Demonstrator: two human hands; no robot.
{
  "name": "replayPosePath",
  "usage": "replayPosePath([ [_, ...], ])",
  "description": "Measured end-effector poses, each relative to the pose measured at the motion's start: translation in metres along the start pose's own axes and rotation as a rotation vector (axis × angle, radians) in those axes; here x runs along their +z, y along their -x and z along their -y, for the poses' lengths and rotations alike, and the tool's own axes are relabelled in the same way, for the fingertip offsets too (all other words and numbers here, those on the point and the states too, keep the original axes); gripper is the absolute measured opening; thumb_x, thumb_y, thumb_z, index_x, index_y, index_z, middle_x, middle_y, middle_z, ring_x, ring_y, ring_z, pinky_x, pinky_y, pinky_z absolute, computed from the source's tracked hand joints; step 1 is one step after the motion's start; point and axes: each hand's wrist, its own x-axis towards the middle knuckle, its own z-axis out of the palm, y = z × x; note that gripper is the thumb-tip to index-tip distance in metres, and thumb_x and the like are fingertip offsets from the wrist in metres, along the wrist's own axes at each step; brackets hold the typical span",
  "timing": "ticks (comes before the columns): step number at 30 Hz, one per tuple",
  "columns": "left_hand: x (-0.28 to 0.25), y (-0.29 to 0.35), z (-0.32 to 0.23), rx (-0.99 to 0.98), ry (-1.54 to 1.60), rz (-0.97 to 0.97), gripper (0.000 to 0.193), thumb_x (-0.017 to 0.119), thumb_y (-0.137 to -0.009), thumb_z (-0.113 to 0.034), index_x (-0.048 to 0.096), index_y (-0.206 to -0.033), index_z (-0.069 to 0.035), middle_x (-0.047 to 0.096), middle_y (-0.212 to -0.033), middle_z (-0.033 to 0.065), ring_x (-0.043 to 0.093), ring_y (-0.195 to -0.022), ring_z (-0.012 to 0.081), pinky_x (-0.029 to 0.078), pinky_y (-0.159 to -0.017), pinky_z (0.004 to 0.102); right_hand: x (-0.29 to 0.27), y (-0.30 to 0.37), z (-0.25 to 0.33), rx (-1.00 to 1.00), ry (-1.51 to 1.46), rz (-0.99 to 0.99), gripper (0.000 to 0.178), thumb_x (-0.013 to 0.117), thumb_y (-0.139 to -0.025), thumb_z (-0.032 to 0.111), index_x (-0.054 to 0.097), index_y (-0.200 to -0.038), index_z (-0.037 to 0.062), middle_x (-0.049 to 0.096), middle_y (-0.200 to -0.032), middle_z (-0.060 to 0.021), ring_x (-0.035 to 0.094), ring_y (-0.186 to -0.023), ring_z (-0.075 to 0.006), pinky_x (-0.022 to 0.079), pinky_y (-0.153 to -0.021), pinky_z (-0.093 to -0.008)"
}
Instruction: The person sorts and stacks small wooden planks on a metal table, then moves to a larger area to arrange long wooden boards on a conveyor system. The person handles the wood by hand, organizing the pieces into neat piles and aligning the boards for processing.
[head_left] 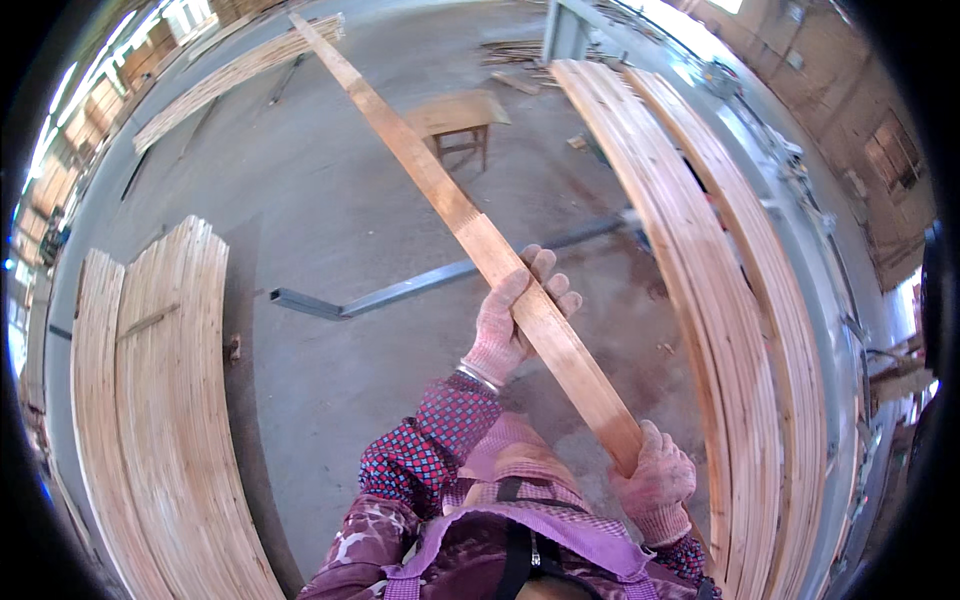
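Overhead, left hand [505, 325] and right hand [655, 480] gripping long wooden slat [440, 195], stacked boards [720, 300] beside.

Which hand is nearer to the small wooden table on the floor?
Left. The left hand grips the plank partway up, below the table. The right hand holds the plank's near end, farther back toward the body.

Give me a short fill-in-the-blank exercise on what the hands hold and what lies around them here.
1. Both hands hold one long wooden ____.
2. The right hand takes the near end, while the left hand closes its grip farther ____ the plank.
3. Under the plank, a grey metal ____ lies on the concrete floor.
4. A small wooden ____ stands on the floor beyond the hands.

Missing words: plank; along; beam; table
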Motion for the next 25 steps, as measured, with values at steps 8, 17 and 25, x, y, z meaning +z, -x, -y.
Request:
replayPosePath([
  [8, -0.003, -0.009, -0.033, 0.194, -0.101, -0.168, 0.038, 0.072, -0.088, -0.026, 0.057, -0.117, -0.007, 0.063, -0.1, 0.0067, 0.061, -0.087, 0.0238, 0.054, -0.076, 0.0434, 0.004, -0.051, 0.01, -0.144, -0.081, 0.146, 0.077, 0.079, -0.066, 0.035, 0.051, -0.13, 0.0049, 0.065, -0.107, -0.0177, 0.066, -0.096, -0.0365, 0.051, -0.082, -0.0486],
  [17, -0.001, 0.014, -0.013, 0.121, -0.089, -0.488, 0.029, 0.064, -0.096, -0.032, 0.057, -0.106, -0.006, 0.06, -0.091, 0.0076, 0.06, -0.082, 0.0236, 0.053, -0.079, 0.0432, 0.007, -0.145, 0.085, -0.241, -0.05, 0.382, 0.08, 0.079, -0.067, 0.035, 0.047, -0.134, 0.0037, 0.064, -0.112, -0.0196, 0.066, -0.1, -0.0371, 0.051, -0.084, -0.0487],
  [25, -0.049, 0.031, -0.187, 0.109, 0.088, -0.634, 0.039, 0.065, -0.095, -0.041, 0.057, -0.107, -0.005, 0.062, -0.093, 0.0108, 0.061, -0.081, 0.0278, 0.051, -0.083, 0.0491, 0.041, -0.159, 0.237, -0.365, -0.124, 0.294, 0.093, 0.082, -0.066, 0.034, 0.039, -0.142, 0.002, 0.064, -0.117, -0.0206, 0.065, -0.106, -0.0358, 0.049, -0.092, -0.0494],
])
